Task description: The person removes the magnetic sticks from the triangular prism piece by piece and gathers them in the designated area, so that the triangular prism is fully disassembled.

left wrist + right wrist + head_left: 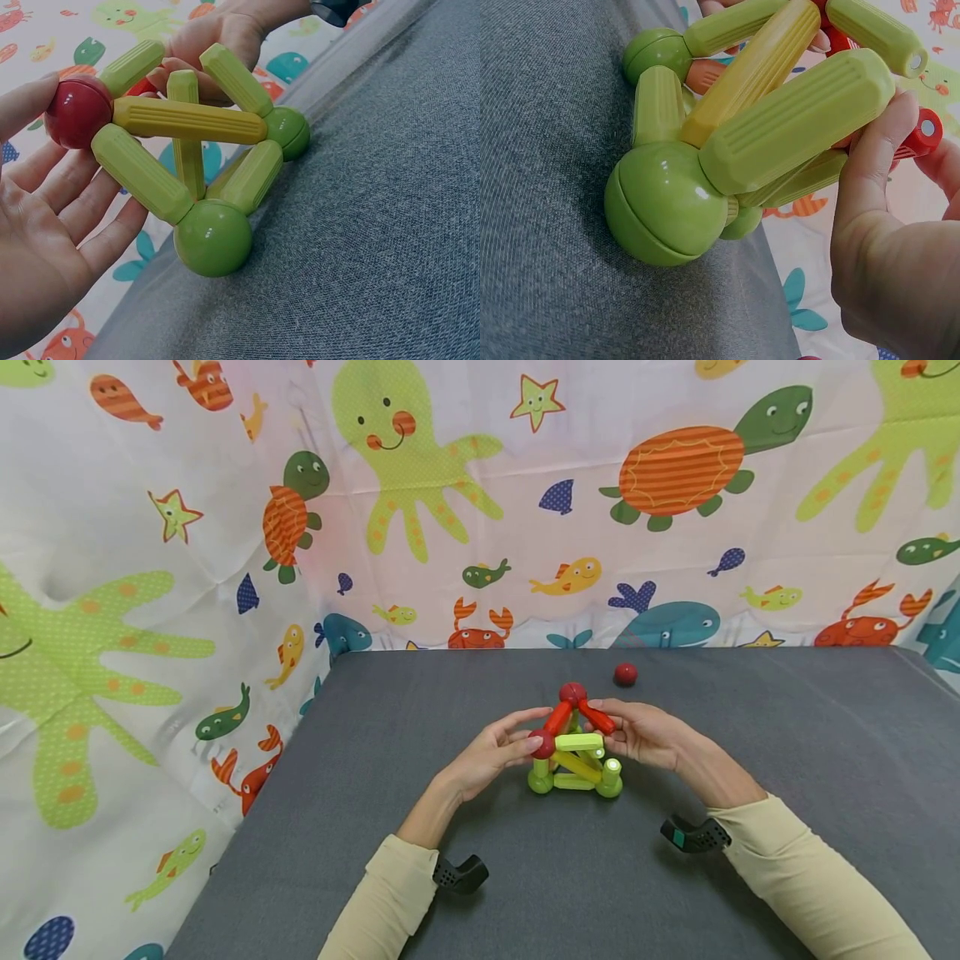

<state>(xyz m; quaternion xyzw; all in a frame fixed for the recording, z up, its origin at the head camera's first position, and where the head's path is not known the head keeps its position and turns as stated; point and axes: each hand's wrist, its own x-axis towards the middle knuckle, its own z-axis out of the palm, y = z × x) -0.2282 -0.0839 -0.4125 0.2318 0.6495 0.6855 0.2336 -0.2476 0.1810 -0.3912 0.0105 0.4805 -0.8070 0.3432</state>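
Rod-and-ball frame (573, 752) on grey table (750, 860).
Your left hand (491, 760) cups its red ball (543, 744), fingers loose; your right hand (637, 733) pinches a red rod (596, 717); spare ball (625, 674) at 1 o'clock.

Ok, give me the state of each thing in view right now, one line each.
Rod-and-ball structure: assembled, standing on the grey mat, held from both sides.
Red top ball: joined to the two red rods at the peak.
Loose red ball: lying apart on the mat, behind the structure, untouched.
Left hand: fingers touching the red side ball.
Right hand: fingers on a red rod.
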